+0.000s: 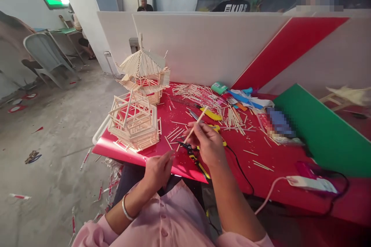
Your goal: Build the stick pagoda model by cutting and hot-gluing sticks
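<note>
My right hand (pixel 209 143) pinches a thin wooden stick (pixel 203 113) that slants up and to the right above the table. To its left, my left hand (pixel 158 170) is closed just over the table's front edge; what its fingers hold, if anything, is hidden. Yellow-and-black pliers (pixel 199 165) lie beneath and between the hands. Several loose sticks (pixel 175 134) are spread just beyond. On the left stands an open lattice frame of sticks (pixel 135 131), and behind it a stick-built pavilion model (pixel 142 65) with a pointed roof.
The red-covered table (pixel 232 170) holds a stick pile (pixel 194 94), a yellow cutter (pixel 213 114), a green packet (pixel 218 88) and a power strip (pixel 311 184). A green board (pixel 327 131) leans at right. White panels (pixel 203 46) stand behind; other people sit beyond them.
</note>
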`<state>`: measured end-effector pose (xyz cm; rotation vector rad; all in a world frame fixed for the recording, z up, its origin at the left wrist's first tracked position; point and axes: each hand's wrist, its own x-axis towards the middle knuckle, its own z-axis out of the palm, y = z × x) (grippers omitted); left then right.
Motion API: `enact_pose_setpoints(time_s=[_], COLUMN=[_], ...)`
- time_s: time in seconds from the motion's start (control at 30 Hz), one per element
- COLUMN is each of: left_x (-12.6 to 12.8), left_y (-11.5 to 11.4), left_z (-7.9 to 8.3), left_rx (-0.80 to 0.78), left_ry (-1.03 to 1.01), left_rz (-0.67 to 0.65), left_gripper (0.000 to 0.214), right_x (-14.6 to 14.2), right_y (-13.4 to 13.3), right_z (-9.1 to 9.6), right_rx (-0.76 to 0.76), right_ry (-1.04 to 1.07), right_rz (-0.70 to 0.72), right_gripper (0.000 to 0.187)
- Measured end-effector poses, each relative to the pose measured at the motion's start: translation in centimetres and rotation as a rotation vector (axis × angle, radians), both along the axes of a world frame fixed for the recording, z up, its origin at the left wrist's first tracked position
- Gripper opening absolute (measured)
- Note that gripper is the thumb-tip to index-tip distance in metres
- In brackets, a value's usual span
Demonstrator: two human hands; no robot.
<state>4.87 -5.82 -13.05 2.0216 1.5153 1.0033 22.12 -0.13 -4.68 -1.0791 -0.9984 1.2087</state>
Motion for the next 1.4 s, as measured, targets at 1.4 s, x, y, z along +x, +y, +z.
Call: enact_pose_setpoints(time_s=[1.4], left_x=[-8.7], left_y=[3.0], left_z=[6.5], left_rx=[0.387], left_ry=[-0.498], left_rz=[0.457], left_gripper=[0.012], right_x=[-8.8], right_y=[3.1], right_z=[8.6], right_rx=[0.683], right_ry=[-1.361], right_rz=[0.062], right_gripper=[0.022])
